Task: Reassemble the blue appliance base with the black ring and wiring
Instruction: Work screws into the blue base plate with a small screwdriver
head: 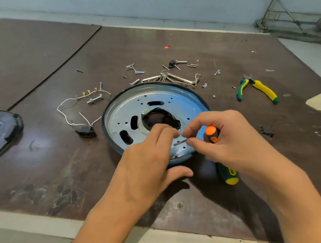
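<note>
Steadying the work comes first: the blue appliance base [130, 108] lies in the middle of the frame on the brown table [42, 161], with the black ring [104, 122] running round its rim, and both your hands are over its lower right part. Your right hand [229, 139] is curled round the orange-and-black screwdriver [212, 134], whose shaft points left, low over the metal plate. Your left hand [146, 157] has its fingertips bunched together just above the shaft's tip and its thumb spread toward the near rim; whether a screw is pinched there cannot be told. This looks like starting a screw, so bring the tip upright over its hole, turn lightly until the thread catches, and only then press. Let your left palm keep the base from sliding. The wiring [69, 114] with its black connector lies left of the base, apart from it and not yet fitted. Spare screws [138, 72] lie beyond the base, in the upper middle. No brand, label or writing can be read on the tools or the base.
</note>
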